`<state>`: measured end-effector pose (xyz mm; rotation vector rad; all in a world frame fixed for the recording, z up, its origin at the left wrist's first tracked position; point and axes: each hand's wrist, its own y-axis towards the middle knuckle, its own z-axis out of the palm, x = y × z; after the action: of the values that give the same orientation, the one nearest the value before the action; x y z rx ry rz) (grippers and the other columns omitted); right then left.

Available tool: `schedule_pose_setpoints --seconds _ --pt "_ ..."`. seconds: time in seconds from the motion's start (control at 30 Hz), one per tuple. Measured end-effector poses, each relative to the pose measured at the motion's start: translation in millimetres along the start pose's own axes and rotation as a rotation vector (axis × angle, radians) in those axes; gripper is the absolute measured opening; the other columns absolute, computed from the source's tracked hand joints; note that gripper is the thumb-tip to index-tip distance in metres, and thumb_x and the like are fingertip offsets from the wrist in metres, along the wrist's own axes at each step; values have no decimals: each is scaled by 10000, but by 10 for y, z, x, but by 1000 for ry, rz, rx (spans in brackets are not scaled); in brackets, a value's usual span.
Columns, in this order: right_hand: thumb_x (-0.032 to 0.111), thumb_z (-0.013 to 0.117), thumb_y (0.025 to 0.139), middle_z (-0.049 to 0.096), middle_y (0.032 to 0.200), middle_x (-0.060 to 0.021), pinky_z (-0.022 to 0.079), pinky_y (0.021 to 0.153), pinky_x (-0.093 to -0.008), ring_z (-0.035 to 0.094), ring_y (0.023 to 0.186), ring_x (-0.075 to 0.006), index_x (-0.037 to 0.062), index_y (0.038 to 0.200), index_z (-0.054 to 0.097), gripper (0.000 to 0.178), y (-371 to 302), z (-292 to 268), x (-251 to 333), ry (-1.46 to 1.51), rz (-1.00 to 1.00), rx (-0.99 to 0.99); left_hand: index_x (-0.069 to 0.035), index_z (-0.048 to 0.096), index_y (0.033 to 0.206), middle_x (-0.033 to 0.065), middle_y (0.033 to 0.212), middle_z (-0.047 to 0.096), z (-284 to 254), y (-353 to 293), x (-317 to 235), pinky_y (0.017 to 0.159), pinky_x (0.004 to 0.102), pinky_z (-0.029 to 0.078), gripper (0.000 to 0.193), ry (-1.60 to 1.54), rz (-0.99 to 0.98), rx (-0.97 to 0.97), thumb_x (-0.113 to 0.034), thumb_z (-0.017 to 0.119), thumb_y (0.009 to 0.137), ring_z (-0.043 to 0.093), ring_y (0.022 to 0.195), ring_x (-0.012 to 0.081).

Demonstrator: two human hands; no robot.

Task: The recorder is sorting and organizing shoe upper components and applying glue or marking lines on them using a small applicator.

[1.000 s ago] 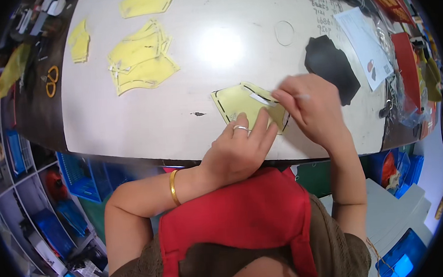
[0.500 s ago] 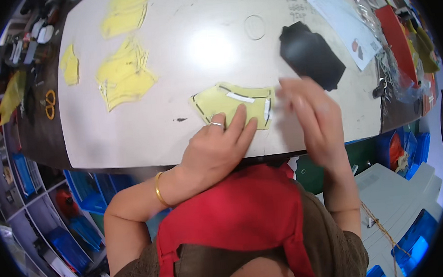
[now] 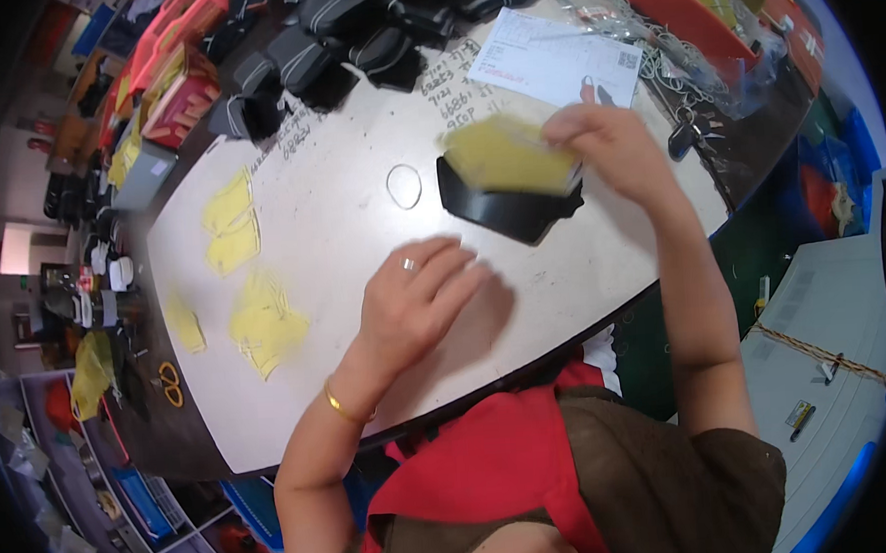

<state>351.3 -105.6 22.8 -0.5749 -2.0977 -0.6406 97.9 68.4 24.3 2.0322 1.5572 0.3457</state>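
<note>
Right-hand grip (image 3: 615, 150) pinched on yellow pattern piece (image 3: 505, 155), right edge only, seemingly leaving rest free over black panel (image 3: 508, 213); blur hides any contact. Left-hand grip (image 3: 410, 308) loose, fingers parted, nothing held, over worktop (image 3: 573, 280). Far side: dark handwriting (image 3: 446, 98); printed white sheet (image 3: 542, 59), square code; no brand readable.

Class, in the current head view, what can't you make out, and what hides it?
All in the head view:
Any markings on the flat angular yellow piece in the right hand: smeared by blur.
The far part of the flat angular black piece: hidden behind the yellow one.
The rearmost curved black padded items with pale trim: cut off by the top edge.
The palm of the left hand: turned down, hidden by the hand's back.
</note>
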Motion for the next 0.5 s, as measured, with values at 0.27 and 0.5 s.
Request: schedule_pose_setpoints --seconds 0.27,0.5 --pt "356 659 951 730 916 -126 511 793 -377 685 849 -311 57 1072 709 326 -265 -559 -289 -435 462 -364 -171 502 1445 76 1380 531 423 987 382 1172 537 293 919 12 -127 505 -34 856 608 457 1354 309" --pt "265 709 936 742 950 -101 526 814 -377 698 865 -284 44 1065 724 256 -337 -432 -214 -308 121 -523 -199 637 1286 16 954 589 184 643 205 1079 453 411 493 184 193 283 -72 601 812 609 1018 194"
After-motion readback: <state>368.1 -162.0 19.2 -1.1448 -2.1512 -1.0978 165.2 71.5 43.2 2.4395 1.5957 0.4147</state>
